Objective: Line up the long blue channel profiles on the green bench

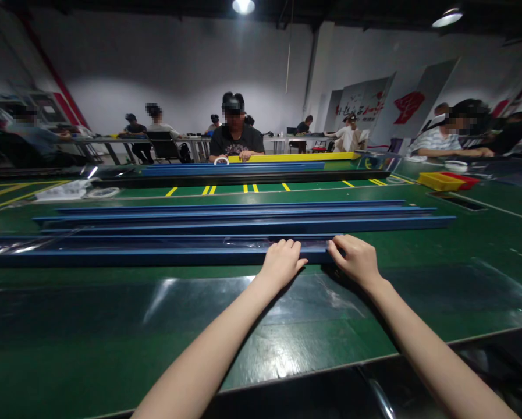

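Observation:
A long blue channel strip (156, 258) with raised edges lies crosswise in front of me, clear plastic film (238, 241) inside it. My left hand (282, 262) is closed over its near edge, fingers inside the channel and thumb on the outer side. At its right end my right hand (357, 259) is closed with curled fingers, gripping the end; the fingertips are partly hidden. Under my forearms, a wide clear plastic sheet (191, 299) lies flat on the green table (282, 355) and reflects the light.
Several more blue channel strips (287, 224) lie just beyond. Farther back are a black strip (243, 178), a yellow strip (295, 157) and a tape roll (221, 160). A yellow bin (440, 181) stands at right. A person (237, 139) sits opposite; others work around.

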`<action>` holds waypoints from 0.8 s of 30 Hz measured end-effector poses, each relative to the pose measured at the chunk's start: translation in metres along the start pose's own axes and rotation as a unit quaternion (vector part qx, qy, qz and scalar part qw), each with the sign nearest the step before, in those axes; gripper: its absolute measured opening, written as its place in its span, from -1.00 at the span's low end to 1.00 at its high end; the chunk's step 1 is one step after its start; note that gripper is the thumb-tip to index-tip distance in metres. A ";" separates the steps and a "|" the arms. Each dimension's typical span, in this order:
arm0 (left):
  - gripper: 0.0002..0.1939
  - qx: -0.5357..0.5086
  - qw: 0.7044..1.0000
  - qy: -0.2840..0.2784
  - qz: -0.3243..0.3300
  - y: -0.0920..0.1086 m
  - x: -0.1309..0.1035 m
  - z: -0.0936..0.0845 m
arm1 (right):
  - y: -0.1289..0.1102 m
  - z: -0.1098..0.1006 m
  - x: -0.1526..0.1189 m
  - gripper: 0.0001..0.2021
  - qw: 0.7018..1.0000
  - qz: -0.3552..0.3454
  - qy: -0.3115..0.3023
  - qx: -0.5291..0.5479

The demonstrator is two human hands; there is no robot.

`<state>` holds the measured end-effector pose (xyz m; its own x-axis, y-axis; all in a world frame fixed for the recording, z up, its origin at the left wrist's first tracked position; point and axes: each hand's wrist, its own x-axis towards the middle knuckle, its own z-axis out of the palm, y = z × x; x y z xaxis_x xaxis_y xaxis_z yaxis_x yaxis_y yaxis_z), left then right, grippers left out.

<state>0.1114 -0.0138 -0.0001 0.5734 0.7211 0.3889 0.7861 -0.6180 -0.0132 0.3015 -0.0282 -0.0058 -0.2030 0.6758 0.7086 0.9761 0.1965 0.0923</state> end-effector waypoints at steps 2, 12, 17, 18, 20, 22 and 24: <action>-0.70 -0.006 1.000 0.001 0.018 -0.004 -0.001 -0.003 | -0.002 0.002 0.003 -0.65 1.000 -0.003 -0.010 -0.003; -0.66 0.036 0.998 0.005 0.050 -0.046 -0.013 -0.005 | -0.022 0.005 0.023 -0.57 0.990 0.066 -0.121 -0.037; -0.62 0.039 0.998 0.017 0.044 -0.050 -0.015 -0.006 | -0.036 0.013 0.029 -0.55 0.988 0.077 -0.125 -0.041; -0.62 0.042 0.998 0.017 0.045 -0.051 -0.016 -0.006 | -0.036 0.016 0.028 -0.56 0.990 0.075 -0.117 -0.040; -0.63 0.045 0.998 0.016 0.048 -0.053 -0.019 -0.007 | -0.034 0.021 0.024 -0.57 0.993 0.071 -0.092 -0.035; -0.64 0.046 0.998 0.014 0.049 -0.056 -0.023 -0.008 | -0.031 0.025 0.020 -0.59 0.996 0.058 -0.067 -0.030; -0.66 0.046 0.998 0.013 0.041 -0.061 -0.028 -0.011 | -0.028 0.027 0.017 -0.59 0.997 0.045 -0.048 -0.026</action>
<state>0.0448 0.0002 -0.0005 0.6311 0.6602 0.4071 0.7556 -0.6418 -0.1305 0.2684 -0.0031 -0.0155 -0.1193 0.7549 0.6449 0.9928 0.0970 0.0701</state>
